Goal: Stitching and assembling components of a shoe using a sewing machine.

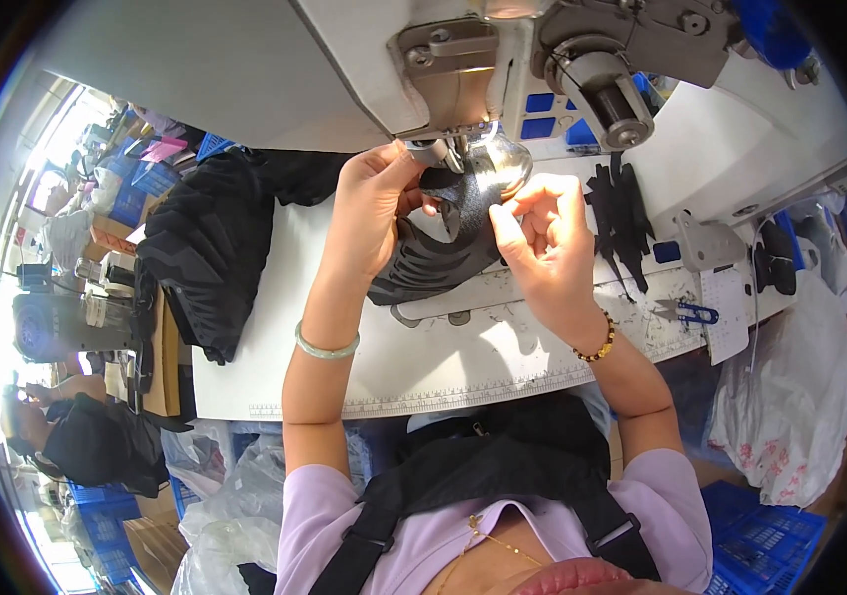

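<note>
A black shoe upper [430, 266] with wavy ridges lies on the white table of a sewing machine [450, 69]. Its curved collar is bent up beneath the needle area and presser foot [455, 155]. On the near-left side of the foot, my left hand [376, 203] is closed, thumb and fingers pinching the upper's edge. My right hand [548, 238] has curled fingers, with thumb and forefinger together at the collar's right side. The stitching point is partly hidden by the hands and the machine.
A stack of black ridged uppers [207, 248] lies left. To the right are black strips [621, 218], blue-handled thread snips [693, 312] and a hanging white plastic bag [790, 387]. A ruler [423, 401] runs along the table's front edge. Another person [96, 436] is at far left.
</note>
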The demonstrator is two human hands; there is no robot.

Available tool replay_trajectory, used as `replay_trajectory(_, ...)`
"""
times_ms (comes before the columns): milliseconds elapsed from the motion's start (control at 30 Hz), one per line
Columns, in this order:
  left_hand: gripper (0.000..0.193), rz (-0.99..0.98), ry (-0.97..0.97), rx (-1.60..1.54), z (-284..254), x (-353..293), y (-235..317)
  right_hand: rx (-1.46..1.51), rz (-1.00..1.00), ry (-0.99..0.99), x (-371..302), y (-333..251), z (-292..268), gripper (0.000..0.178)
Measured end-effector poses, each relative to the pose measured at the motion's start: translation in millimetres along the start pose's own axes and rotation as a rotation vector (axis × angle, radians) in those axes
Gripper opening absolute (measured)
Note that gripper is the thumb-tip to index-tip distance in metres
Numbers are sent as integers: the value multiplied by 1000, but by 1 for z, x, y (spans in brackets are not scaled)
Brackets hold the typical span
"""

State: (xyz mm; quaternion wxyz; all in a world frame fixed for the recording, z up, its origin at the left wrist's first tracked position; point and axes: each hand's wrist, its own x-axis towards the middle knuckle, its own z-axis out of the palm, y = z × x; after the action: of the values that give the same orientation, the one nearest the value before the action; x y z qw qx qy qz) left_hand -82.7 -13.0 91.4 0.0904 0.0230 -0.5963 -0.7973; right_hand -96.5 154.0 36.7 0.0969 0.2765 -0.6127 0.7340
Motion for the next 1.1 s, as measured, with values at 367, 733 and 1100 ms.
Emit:
replay_trajectory(367,18,98,-39,89,-4,1,1,-146,-301,88,2,3,-10,25)
replay_trajectory(733,17,39,-477,748,-105,-79,53,-77,-81,-807,17,-26,65,45)
replay_trajectory(1100,36,126,-136,734,-124,-123,43,-223,-51,-904,17,-24,101,17)
